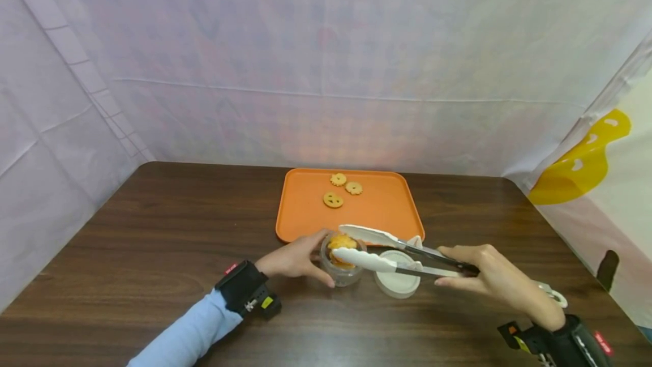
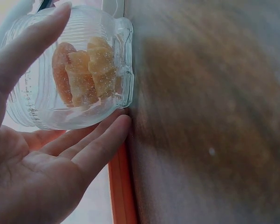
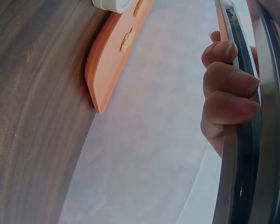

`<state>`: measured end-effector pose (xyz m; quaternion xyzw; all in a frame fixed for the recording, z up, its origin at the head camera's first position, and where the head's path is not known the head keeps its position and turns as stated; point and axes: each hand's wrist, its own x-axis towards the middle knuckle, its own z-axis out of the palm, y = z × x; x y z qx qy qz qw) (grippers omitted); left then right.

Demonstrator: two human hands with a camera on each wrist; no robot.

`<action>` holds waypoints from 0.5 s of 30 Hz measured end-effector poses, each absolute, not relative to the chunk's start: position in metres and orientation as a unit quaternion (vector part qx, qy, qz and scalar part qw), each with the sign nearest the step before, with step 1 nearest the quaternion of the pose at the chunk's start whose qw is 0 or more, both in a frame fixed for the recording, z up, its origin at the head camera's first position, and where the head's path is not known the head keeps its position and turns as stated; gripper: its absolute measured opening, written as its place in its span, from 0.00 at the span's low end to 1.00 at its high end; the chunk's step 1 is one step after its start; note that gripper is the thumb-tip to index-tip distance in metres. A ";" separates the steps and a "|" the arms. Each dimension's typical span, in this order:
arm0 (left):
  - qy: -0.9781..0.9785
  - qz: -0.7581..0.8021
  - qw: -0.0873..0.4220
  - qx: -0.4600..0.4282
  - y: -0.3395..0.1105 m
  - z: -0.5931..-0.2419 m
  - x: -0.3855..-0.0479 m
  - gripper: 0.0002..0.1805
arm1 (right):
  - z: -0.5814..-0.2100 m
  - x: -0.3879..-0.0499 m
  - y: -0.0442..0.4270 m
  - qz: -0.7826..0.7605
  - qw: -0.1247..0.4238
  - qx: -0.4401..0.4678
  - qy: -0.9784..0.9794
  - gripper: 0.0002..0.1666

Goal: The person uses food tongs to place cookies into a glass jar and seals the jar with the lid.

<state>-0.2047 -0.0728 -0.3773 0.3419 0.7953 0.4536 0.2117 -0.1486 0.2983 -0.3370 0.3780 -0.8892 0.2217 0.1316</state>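
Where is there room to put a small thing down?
Free: table left and right of the orange tray, and the tray right of the cookies. Crowded: the tray's near side, between left hand and right hand: jar, lid, tongs.

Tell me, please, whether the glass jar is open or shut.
Open: the glass jar has its mouth uncovered, with cookies showing, and the white lid lies beside it.

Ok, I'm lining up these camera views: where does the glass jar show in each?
Head: the glass jar sits below centre, at the left hand.
Left wrist: upper left, turned sideways, base toward the right.
Right wrist: not in it.
Shared landmark: the orange tray, in all three views.
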 end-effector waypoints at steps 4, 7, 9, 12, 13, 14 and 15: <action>0.797 0.452 0.210 0.341 -0.073 -0.377 -0.205 0.46 | -0.339 -0.149 0.297 0.219 0.138 0.391 -0.883 0.30; 0.799 0.449 0.209 0.340 -0.072 -0.377 -0.205 0.45 | -0.340 -0.149 0.296 0.226 0.134 0.393 -0.882 0.29; 0.800 0.447 0.208 0.341 -0.072 -0.378 -0.205 0.45 | -0.340 -0.149 0.295 0.232 0.132 0.390 -0.881 0.30; 0.803 0.444 0.204 0.341 -0.072 -0.377 -0.205 0.46 | -0.341 -0.149 0.295 0.242 0.129 0.385 -0.881 0.31; 0.805 0.441 0.202 0.342 -0.072 -0.377 -0.205 0.45 | -0.341 -0.149 0.295 0.244 0.129 0.383 -0.881 0.31; 0.806 0.439 0.200 0.342 -0.072 -0.377 -0.205 0.45 | -0.341 -0.149 0.295 0.246 0.130 0.382 -0.882 0.32; 0.807 0.439 0.198 0.343 -0.072 -0.377 -0.205 0.45 | -0.341 -0.148 0.295 0.245 0.131 0.381 -0.882 0.32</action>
